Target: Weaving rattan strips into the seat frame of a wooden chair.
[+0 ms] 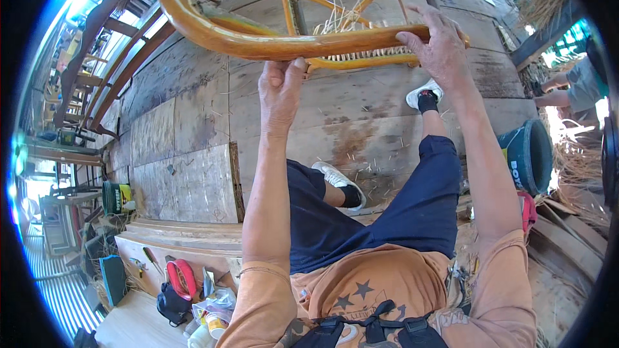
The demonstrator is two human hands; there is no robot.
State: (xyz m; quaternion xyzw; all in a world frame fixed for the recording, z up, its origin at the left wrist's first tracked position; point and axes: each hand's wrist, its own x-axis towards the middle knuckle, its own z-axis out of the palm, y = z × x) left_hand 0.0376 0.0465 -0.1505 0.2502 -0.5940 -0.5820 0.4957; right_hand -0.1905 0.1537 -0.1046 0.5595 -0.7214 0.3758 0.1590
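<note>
We have both arms stretched out ahead of us to the curved rattan chair frame (258, 42), whose thick bent rail runs nearly crosswise to our view, from upper left to right, so its long axis lies across both forearms rather than along them. Our left hand (282, 87) comes up from below the rail, fingers curled and closed against its underside, just beside the strip of pale woven cane (361, 57) that hangs beneath. Our right hand (440, 45) lies over the top of the same rail further along, fingers spread and draped across it; whether they wrap fully round the far side we cannot quite tell, since the rail hides the fingertips. The two hands stand apart, the woven strip between them. The frame is held above the plank floor (193, 129), beyond our knees and white shoes (422, 93). A dark bucket (525, 154) lies on its side to our right.
</note>
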